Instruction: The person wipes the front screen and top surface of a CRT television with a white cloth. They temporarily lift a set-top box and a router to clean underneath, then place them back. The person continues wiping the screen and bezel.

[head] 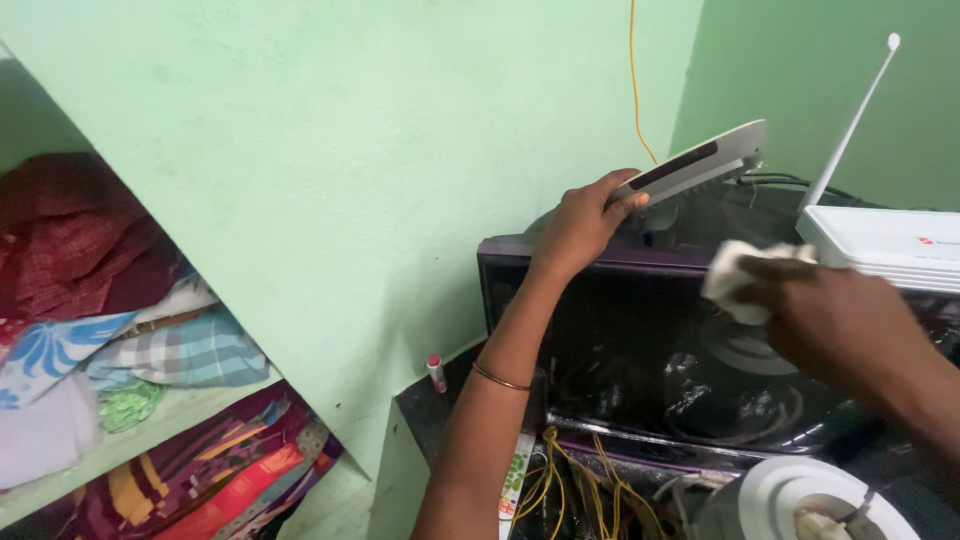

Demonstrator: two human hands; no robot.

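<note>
A pale green wall [380,150] backs a glossy black speaker cabinet [640,350]. Above the cabinet's top edge, the left hand [580,225] grips a flat grey device [700,165], tilted up. Just right of it, the right hand [840,320] is closed on a white cloth [735,280] against the cabinet's face. A white router [885,240] sits on the cabinet; folded clothes [150,350] lie on shelves far left.

Blurred right hand [835,320]; white router [885,245] cut off right.

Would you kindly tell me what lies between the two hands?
In the head view, only the dark glossy box's top lies between the left hand, lifting the flat grey device, and the right hand.
</note>
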